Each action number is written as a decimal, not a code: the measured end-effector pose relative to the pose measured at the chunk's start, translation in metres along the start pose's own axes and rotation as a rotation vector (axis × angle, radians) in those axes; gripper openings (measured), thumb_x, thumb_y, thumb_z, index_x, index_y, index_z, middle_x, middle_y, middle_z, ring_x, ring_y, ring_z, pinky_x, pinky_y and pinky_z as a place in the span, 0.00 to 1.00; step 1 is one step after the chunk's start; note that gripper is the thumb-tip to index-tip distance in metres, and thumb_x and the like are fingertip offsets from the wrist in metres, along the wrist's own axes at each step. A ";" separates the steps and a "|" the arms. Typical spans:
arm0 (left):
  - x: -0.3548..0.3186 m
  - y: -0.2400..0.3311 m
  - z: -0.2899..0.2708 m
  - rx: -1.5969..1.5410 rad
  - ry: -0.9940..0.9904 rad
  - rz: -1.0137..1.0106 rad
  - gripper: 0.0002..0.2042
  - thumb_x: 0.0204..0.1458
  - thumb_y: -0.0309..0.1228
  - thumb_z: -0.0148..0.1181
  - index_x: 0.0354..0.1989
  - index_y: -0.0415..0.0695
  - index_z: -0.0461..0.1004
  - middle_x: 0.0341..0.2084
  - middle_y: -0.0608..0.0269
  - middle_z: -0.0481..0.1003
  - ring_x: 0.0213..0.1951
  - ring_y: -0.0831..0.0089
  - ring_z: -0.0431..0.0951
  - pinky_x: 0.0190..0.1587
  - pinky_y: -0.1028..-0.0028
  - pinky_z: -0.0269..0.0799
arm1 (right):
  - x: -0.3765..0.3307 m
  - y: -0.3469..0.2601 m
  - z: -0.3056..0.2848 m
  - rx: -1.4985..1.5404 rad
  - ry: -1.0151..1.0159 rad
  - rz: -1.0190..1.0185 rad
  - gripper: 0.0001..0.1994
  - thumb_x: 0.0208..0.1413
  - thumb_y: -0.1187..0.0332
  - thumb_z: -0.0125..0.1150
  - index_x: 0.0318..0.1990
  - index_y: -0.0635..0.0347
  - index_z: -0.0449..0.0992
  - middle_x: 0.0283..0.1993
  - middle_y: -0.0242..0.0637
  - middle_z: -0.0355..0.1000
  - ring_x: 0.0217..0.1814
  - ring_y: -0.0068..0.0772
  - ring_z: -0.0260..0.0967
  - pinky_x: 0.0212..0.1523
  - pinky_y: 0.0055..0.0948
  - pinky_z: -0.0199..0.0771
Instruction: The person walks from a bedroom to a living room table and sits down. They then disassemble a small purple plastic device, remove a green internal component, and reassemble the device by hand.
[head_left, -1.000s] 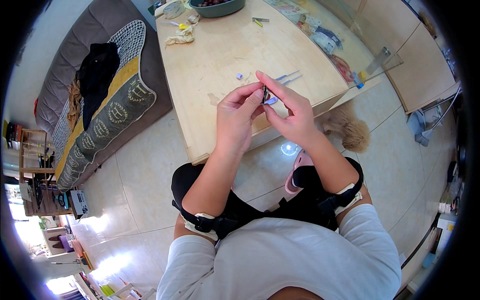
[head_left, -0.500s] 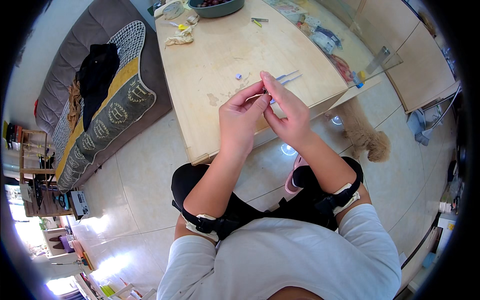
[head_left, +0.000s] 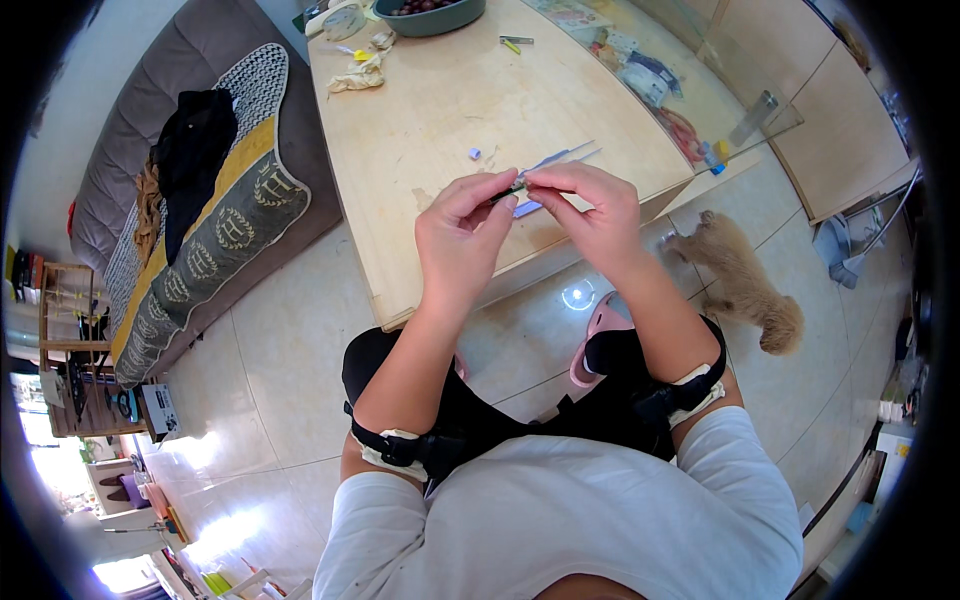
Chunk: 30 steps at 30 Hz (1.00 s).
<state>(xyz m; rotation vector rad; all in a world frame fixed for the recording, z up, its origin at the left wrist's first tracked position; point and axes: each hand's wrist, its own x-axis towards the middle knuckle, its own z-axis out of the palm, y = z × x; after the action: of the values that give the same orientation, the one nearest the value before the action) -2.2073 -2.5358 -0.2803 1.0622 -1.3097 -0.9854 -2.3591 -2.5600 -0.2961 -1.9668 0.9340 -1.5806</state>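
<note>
Small dark piece (head_left: 507, 193) sits up between my hands, over the near edge of the pale wooden table (head_left: 400, 140). Farthest left is the grey sofa (head_left: 120, 130), its patterned cover spread over it and a black garment (head_left: 195, 130) lying on top. Next, at the table's far left, is a crumpled cream cloth (head_left: 357, 75), then a grey-green basin (head_left: 430, 24) of dark round fruit. My left hand (head_left: 460, 228) pinches the piece between thumb and index finger. Beyond it on the tabletop lies a little lilac cube (head_left: 474, 153). Just under my fingers a purple strip (head_left: 527, 209) shows; whether it belongs to the blue two-pronged tool (head_left: 555, 157) behind, I can't tell. On my right hand (head_left: 602, 212), thumb and index come together at the piece's other end, but I can't tell if they grip it. Farther right, a tan curly-haired dog (head_left: 745, 275) is on the tiled floor (head_left: 810, 320).
</note>
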 end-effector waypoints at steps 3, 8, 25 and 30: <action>-0.003 -0.001 0.000 0.019 -0.005 0.009 0.12 0.46 0.17 0.55 0.40 0.37 0.75 0.38 0.57 0.72 0.39 0.75 0.74 0.42 0.79 0.72 | -0.001 0.000 0.002 0.040 -0.009 0.016 0.08 0.42 0.78 0.63 0.33 0.61 0.76 0.29 0.37 0.74 0.31 0.29 0.72 0.31 0.22 0.71; -0.004 -0.002 -0.001 0.049 -0.032 0.030 0.12 0.46 0.17 0.54 0.40 0.37 0.75 0.38 0.57 0.72 0.40 0.74 0.74 0.43 0.79 0.71 | 0.000 -0.001 0.000 0.029 -0.034 0.013 0.07 0.42 0.79 0.63 0.31 0.62 0.76 0.29 0.37 0.74 0.30 0.30 0.72 0.31 0.22 0.71; -0.006 -0.001 -0.001 0.008 -0.030 0.042 0.09 0.46 0.16 0.57 0.38 0.33 0.72 0.36 0.56 0.74 0.38 0.73 0.75 0.43 0.78 0.72 | 0.000 0.001 0.000 0.035 -0.012 -0.026 0.07 0.41 0.81 0.62 0.30 0.62 0.75 0.29 0.37 0.74 0.29 0.29 0.72 0.30 0.22 0.71; -0.005 -0.001 -0.003 0.047 -0.045 0.090 0.09 0.46 0.17 0.57 0.37 0.33 0.72 0.36 0.56 0.74 0.38 0.74 0.75 0.43 0.78 0.72 | -0.001 0.000 0.000 0.063 -0.019 -0.004 0.07 0.42 0.81 0.62 0.31 0.63 0.75 0.30 0.37 0.74 0.30 0.28 0.72 0.31 0.21 0.71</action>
<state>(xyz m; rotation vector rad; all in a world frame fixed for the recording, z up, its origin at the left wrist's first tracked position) -2.2046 -2.5308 -0.2823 1.0125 -1.4117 -0.9200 -2.3592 -2.5594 -0.2971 -1.9387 0.8624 -1.5713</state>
